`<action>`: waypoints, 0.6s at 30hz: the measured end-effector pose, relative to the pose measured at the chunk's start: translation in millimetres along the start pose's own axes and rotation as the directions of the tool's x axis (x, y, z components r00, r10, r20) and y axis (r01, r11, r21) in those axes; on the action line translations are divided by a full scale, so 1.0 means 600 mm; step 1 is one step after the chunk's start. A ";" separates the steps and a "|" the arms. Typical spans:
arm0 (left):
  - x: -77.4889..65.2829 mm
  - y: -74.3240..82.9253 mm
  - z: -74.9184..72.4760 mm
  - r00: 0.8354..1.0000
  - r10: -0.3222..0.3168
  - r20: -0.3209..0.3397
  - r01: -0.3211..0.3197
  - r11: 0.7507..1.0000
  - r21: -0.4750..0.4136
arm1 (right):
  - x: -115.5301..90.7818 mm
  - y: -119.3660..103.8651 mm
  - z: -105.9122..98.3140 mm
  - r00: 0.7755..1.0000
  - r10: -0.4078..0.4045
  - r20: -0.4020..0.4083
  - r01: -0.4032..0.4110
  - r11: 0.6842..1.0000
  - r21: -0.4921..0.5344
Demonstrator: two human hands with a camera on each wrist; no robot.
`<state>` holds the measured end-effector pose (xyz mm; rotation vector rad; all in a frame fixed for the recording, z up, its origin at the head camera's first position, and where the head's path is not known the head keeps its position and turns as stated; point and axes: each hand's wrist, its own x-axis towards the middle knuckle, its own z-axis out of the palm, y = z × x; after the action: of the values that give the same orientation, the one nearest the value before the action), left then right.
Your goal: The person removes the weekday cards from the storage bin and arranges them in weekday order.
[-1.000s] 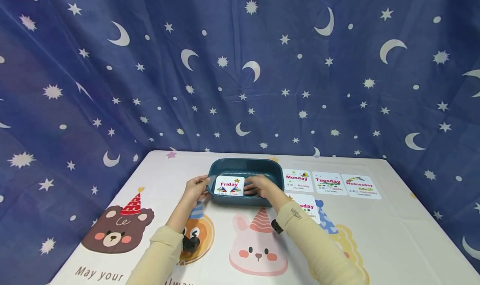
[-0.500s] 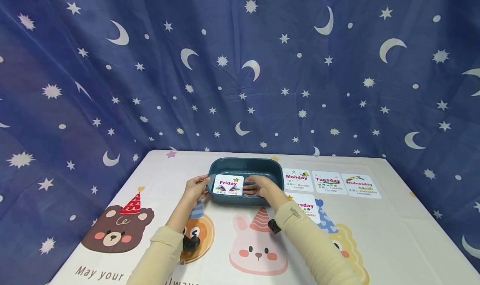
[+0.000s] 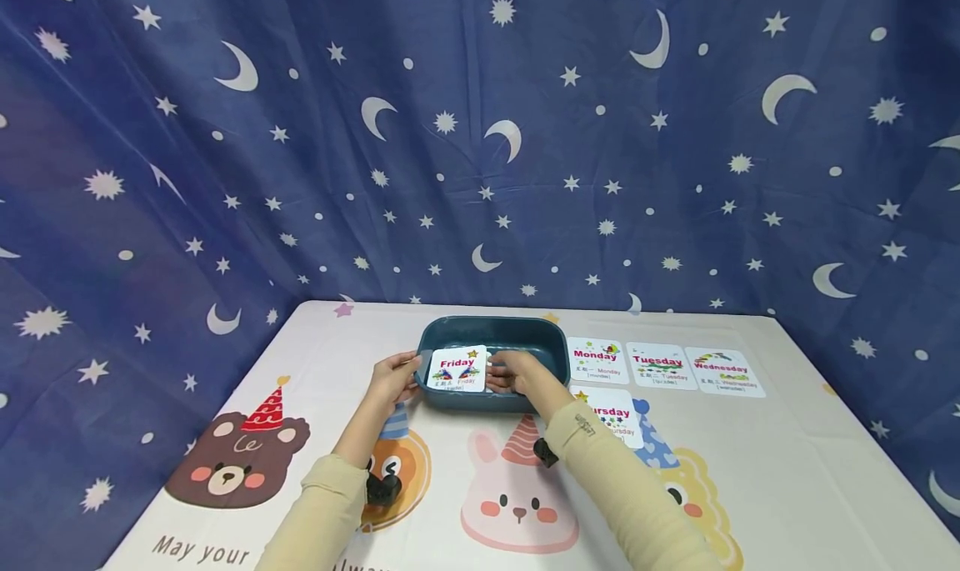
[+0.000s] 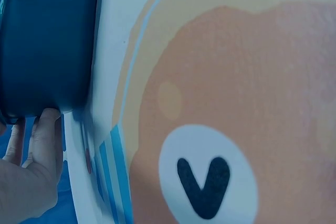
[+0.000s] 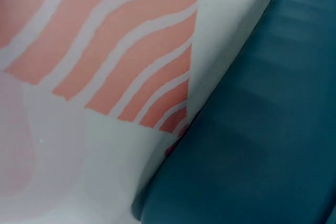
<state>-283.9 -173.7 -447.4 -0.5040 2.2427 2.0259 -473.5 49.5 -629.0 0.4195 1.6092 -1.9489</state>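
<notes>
A dark teal plastic bin [image 3: 480, 401] stands at the back of the table. My left hand [image 3: 392, 379] grips its left end, thumb at the rim; in the left wrist view that hand's fingers [image 4: 46, 135] press against the bin's outer wall. Inside the bin, a white word card reading Friday [image 3: 459, 370] faces up near the left end. My right hand [image 3: 521, 373] reaches over the front rim and holds the card by its right edge with curled fingers. A white edge shows behind the card there. In the right wrist view only the bin's wall [image 5: 247, 129] and the tablecloth appear.
Right of the bin, cards reading Monday [image 3: 597, 361], Tuesday [image 3: 660, 366] and Wednesday [image 3: 724, 373] lie in a row. A Thursday card [image 3: 609, 417] lies below Monday, partly covered by my right sleeve [image 3: 600, 446]. A starry blue curtain [image 3: 480, 137] hangs behind the table.
The Friday card has tilted slightly, its right side higher, and a white edge now shows behind it. My right hand has shifted a little with it; my left hand keeps its place.
</notes>
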 end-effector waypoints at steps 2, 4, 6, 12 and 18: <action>0.000 0.000 0.000 1.000 -0.004 -0.006 0.004 1.000 0.002 | -0.035 -0.010 0.016 1.000 -0.006 -0.010 0.006 1.000 0.001; 0.000 0.000 0.000 1.000 -0.005 -0.008 0.005 1.000 0.005 | -0.068 -0.020 0.031 1.000 -0.018 -0.016 0.018 1.000 -0.001; 0.000 0.001 -0.001 1.000 -0.001 -0.005 0.001 1.000 0.003 | -0.090 -0.028 0.041 1.000 -0.022 -0.008 0.022 1.000 -0.005; 0.001 0.000 -0.002 1.000 0.004 0.004 -0.004 1.000 -0.015 | -0.035 -0.009 0.051 0.997 -0.071 -0.015 0.069 0.988 -0.137; 0.003 -0.002 -0.002 1.000 0.002 0.007 -0.002 1.000 -0.020 | -0.095 -0.016 0.086 0.992 -0.119 -0.040 0.104 0.959 -0.263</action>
<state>-285.1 -175.5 -448.7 -0.4958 2.2222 2.0492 -428.8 13.7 -577.1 0.2840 1.9319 -1.7850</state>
